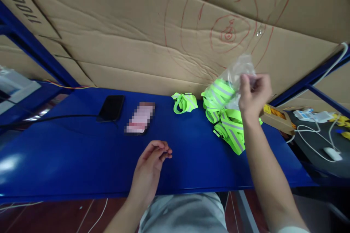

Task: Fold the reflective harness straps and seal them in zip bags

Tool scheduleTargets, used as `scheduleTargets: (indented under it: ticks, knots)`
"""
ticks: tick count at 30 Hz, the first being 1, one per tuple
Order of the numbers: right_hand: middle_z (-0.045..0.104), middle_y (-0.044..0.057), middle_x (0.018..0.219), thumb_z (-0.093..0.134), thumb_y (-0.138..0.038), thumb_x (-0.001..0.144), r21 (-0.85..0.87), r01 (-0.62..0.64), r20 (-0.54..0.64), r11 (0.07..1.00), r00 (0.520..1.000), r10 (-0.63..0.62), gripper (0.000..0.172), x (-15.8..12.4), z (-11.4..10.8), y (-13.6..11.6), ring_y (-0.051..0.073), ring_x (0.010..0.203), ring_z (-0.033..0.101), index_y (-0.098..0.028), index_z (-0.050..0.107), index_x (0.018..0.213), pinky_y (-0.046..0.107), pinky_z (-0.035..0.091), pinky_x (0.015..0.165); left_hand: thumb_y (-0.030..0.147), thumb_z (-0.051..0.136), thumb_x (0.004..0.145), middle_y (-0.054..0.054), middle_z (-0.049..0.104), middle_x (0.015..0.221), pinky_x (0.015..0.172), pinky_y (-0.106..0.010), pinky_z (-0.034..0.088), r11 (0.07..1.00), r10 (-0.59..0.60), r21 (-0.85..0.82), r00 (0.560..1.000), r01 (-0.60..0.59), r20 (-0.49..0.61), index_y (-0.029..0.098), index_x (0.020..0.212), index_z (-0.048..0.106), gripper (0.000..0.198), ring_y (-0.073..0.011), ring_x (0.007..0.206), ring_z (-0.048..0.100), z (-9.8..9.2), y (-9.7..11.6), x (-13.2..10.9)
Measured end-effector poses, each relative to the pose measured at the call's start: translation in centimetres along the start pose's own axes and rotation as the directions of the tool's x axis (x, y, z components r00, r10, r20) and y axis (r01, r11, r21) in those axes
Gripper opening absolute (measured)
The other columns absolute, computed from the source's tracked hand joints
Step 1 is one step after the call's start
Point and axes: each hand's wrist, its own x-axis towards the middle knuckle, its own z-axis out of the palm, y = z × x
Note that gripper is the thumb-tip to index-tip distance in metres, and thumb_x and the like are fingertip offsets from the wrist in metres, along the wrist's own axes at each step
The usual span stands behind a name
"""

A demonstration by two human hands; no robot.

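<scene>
My right hand (255,93) pinches the upper part of a clear plastic bag (240,67). Beneath and behind the bag lies a pile of neon yellow-green reflective straps (231,127) with grey stripes. One rolled strap (220,93) shows through or beside the bag's lower part; I cannot tell whether it is inside. My left hand (150,165) hovers over the front of the blue table (82,153), fingers loosely curled and a little apart, with nothing seen in them. A smaller coiled strap (184,102) sits alone, left of the pile.
A phone with a blurred screen (140,118) and a black device (111,107) with a cable lie on the left. Cardboard (136,25) with red rings stands behind the table. A small carton (279,119) is at the right edge, near white cables and a side surface.
</scene>
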Motion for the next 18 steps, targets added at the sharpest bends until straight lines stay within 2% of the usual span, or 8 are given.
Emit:
scheduleTargets:
  ticks: [2, 3, 6, 9, 13, 16, 18]
  knots:
    - [0.065, 0.003, 0.077, 0.061, -0.056, 0.094, -0.072, 0.033, 0.125, 0.997, 0.992, -0.024, 0.036, 0.9, 0.2, 0.7, 0.019, 0.068, 0.062, -0.021, 0.064, 0.091, 0.036, 0.050, 0.070, 0.023, 0.072, 0.086, -0.001, 0.061, 0.086, 0.071, -0.025, 0.051, 0.996, 0.058, 0.073, 0.998, -0.060, 0.027, 0.019, 0.081, 0.063, 0.011, -0.0151, 0.080, 0.062, -0.1, 0.3, 0.0]
    - [0.065, 0.003, 0.077, 0.061, -0.056, 0.095, -0.090, 0.025, 0.140, 0.996, 0.990, -0.012, 0.036, 1.1, 0.2, 0.9, 0.019, 0.068, 0.062, -0.020, 0.064, 0.091, 0.035, 0.050, 0.070, 0.024, 0.070, 0.088, -0.001, 0.062, 0.087, 0.072, -0.026, 0.051, 0.989, 0.081, 0.122, 0.995, -0.087, 0.052, 0.019, 0.082, 0.063, 0.011, -0.0153, 0.081, 0.062, -0.1, 0.4, 0.0]
    - [0.065, 0.004, 0.079, 0.054, -0.054, 0.099, -0.084, -0.038, 0.007, 0.996, 0.999, 0.039, 0.037, 1.5, 0.4, 1.5, 0.017, 0.066, 0.063, -0.019, 0.061, 0.097, 0.034, 0.049, 0.068, 0.028, 0.066, 0.094, -0.002, 0.065, 0.093, 0.076, -0.026, 0.050, 0.926, 0.152, 0.327, 0.978, -0.190, 0.140, 0.020, 0.086, 0.065, 0.011, -0.0155, 0.084, 0.062, -0.5, 0.7, 0.0]
    - [0.063, 0.001, 0.072, 0.060, -0.051, 0.097, -0.081, -0.040, 0.035, 0.996, 0.998, 0.043, 0.033, 1.9, 0.3, 1.7, 0.015, 0.061, 0.062, -0.018, 0.059, 0.094, 0.032, 0.048, 0.067, 0.032, 0.062, 0.098, -0.003, 0.067, 0.096, 0.080, -0.026, 0.050, 0.808, 0.186, 0.520, 0.957, -0.278, 0.222, 0.021, 0.091, 0.066, 0.014, -0.0150, 0.084, 0.063, -1.1, 0.9, 0.0]
    - [0.064, 0.002, 0.077, 0.061, -0.045, 0.097, -0.020, -0.068, -0.150, 0.998, 0.987, 0.064, 0.027, 3.4, -0.4, 2.0, 0.014, 0.061, 0.062, -0.019, 0.056, 0.091, 0.028, 0.048, 0.062, 0.033, 0.056, 0.100, -0.004, 0.068, 0.102, 0.086, -0.028, 0.051, 0.637, 0.159, 0.690, 0.934, -0.344, 0.319, 0.022, 0.097, 0.066, 0.015, -0.0171, 0.093, 0.065, -1.4, 0.8, 0.0]
    - [0.065, 0.004, 0.084, 0.063, -0.040, 0.095, 0.023, -0.092, -0.130, 0.995, 0.987, 0.094, 0.022, 4.4, -1.3, 3.2, 0.011, 0.064, 0.062, -0.019, 0.055, 0.093, 0.025, 0.049, 0.061, 0.031, 0.053, 0.101, -0.005, 0.069, 0.109, 0.090, -0.031, 0.052, 0.469, 0.120, 0.771, 0.896, -0.430, 0.427, 0.024, 0.105, 0.066, 0.015, -0.0192, 0.099, 0.067, -1.1, 0.7, 0.0]
    - [0.065, 0.006, 0.087, 0.062, -0.038, 0.096, 0.032, -0.106, -0.189, 0.994, 0.976, 0.110, 0.021, 4.9, -2.0, 4.8, 0.012, 0.070, 0.063, -0.019, 0.054, 0.094, 0.025, 0.051, 0.066, 0.029, 0.052, 0.101, -0.006, 0.069, 0.116, 0.092, -0.033, 0.053, 0.350, 0.090, 0.789, 0.857, -0.505, 0.508, 0.025, 0.113, 0.064, 0.018, -0.0203, 0.103, 0.068, -0.6, 0.6, 0.2]
